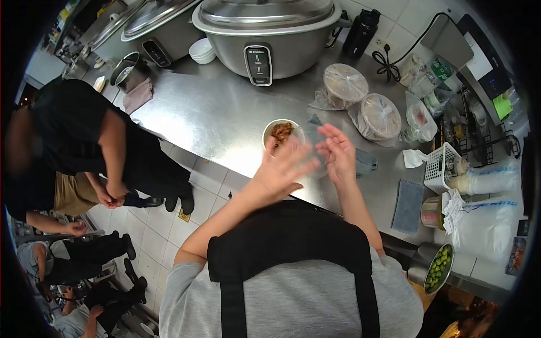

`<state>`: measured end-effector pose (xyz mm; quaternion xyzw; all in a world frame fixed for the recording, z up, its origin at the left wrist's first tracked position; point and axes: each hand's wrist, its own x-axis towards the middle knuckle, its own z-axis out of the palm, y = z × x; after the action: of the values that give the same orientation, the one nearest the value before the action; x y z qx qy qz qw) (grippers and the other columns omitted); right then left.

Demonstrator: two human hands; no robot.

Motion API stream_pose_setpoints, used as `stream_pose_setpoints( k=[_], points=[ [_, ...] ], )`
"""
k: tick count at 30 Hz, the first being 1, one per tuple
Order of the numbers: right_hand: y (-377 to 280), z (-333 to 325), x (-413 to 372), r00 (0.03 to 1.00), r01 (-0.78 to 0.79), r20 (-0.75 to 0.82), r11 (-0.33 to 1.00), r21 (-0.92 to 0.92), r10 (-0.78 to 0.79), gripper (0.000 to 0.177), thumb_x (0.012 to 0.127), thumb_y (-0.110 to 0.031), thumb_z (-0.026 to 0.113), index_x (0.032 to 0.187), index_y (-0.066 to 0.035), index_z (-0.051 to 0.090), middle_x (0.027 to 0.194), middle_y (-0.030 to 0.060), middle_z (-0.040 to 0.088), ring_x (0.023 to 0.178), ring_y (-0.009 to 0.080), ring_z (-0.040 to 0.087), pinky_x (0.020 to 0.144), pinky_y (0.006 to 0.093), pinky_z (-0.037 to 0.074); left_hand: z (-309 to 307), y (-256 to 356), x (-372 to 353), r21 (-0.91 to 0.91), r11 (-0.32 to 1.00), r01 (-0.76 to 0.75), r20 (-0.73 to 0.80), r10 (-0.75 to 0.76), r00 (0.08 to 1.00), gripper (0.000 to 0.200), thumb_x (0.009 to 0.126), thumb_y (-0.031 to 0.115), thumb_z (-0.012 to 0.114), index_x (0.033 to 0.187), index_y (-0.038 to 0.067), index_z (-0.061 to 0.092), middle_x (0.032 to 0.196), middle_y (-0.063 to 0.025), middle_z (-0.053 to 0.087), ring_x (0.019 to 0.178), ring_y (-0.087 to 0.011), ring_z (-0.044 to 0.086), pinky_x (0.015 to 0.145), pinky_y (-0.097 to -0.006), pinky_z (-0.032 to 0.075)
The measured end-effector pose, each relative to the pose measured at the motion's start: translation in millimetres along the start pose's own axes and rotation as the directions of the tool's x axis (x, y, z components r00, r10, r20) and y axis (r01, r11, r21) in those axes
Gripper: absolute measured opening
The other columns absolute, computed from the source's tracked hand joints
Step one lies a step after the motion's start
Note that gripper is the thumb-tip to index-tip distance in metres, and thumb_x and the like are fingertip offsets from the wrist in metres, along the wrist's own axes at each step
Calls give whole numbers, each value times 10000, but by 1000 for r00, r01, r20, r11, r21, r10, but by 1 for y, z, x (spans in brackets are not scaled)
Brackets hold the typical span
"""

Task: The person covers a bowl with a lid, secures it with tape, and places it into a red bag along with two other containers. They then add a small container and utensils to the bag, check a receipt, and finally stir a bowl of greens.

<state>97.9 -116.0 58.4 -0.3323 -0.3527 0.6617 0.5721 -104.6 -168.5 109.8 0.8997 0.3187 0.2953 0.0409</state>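
Note:
A white bowl (269, 134) holding brown, glistening food (282, 132) stands on the steel counter (220, 115), just beyond my hands. My left hand (287, 168) is smeared by motion in front of the bowl, its fingers spread. My right hand (340, 155) is raised to the right of the bowl, with its fingers bent and thumb close to them. Something clear and thin, like plastic (316, 164), shows faintly between the hands and seems to lie against the right fingers. Its shape is hard to make out. Part of the bowl's front is hidden by my left hand.
A large rice cooker (293, 53) stands at the back. Two plastic-wrapped bowls (378, 117) sit to the right, near a white basket (442, 166) and a blue-grey cloth (408, 206). A pot of green fruit (431, 270) is at the lower right. Co-workers (84, 129) stand left.

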Motion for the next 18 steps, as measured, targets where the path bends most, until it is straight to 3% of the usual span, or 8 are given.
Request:
stream_pose_setpoints(
  k=[1,3,4,6,11,14,16,18],
  points=[
    [4,-5,2,985,110,-130,994,0,-109,364,876,-44,510,1223,32,428,1170,176,531,836,212,630,734,285,534,3,-10,-5,-9,1000,5,0,-5,1000,783,615,187,772,1313,97,430,1389,-106,379,1337,-289,265,1082,-450,201],
    [17,-6,12,962,128,-243,992,-7,-125,320,893,-37,480,1205,26,445,1166,174,533,938,234,610,803,306,520,23,-45,-24,-199,874,443,-189,-478,858,1112,515,240,839,1406,64,198,1459,-163,191,1346,-338,192,1082,-439,221],
    [30,-8,19,954,123,-280,991,48,-105,301,899,-37,470,1193,27,453,1169,177,531,991,247,588,844,320,503,38,-58,-35,-203,871,447,-186,-482,856,1112,515,240,839,1406,64,198,1459,-163,191,1346,-338,192,1082,-439,221],
    [42,4,28,956,96,-286,992,77,-70,284,911,-39,451,1183,40,449,1189,183,514,1072,244,548,904,321,470,57,-76,-44,-506,680,531,-15,-623,782,1186,489,264,858,1407,16,148,1445,-194,206,1333,-335,222,1089,-403,226],
    [63,22,51,978,121,-150,981,-150,-144,255,908,-36,449,1145,38,504,1092,156,585,996,185,578,858,263,467,73,-89,-39,-574,640,510,33,-605,796,1192,474,223,869,1413,44,156,1431,-163,262,1297,-286,321,1065,-363,292],
    [60,28,57,991,61,-76,888,-456,-107,228,893,-14,426,1056,28,580,1001,136,629,943,184,602,810,269,467,65,-85,-34,-663,540,519,83,-636,767,1083,491,174,844,1380,50,239,1320,-142,424,1224,-265,422,1031,-365,342],
    [60,33,59,978,135,-14,689,-712,-206,225,867,-6,436,997,13,619,940,126,647,866,199,622,768,286,466,66,-87,-34,-692,490,530,116,-649,752,1099,480,209,856,1377,45,244,1345,-156,385,1249,-281,386,1043,-366,322],
    [55,39,57,969,184,32,628,-756,-245,226,861,-15,444,1006,7,617,956,137,639,869,226,621,776,299,465,67,-89,-38,-716,438,544,160,-655,738,1116,469,243,868,1374,39,249,1370,-170,345,1274,-297,350,1055,-367,303]
  ],
)
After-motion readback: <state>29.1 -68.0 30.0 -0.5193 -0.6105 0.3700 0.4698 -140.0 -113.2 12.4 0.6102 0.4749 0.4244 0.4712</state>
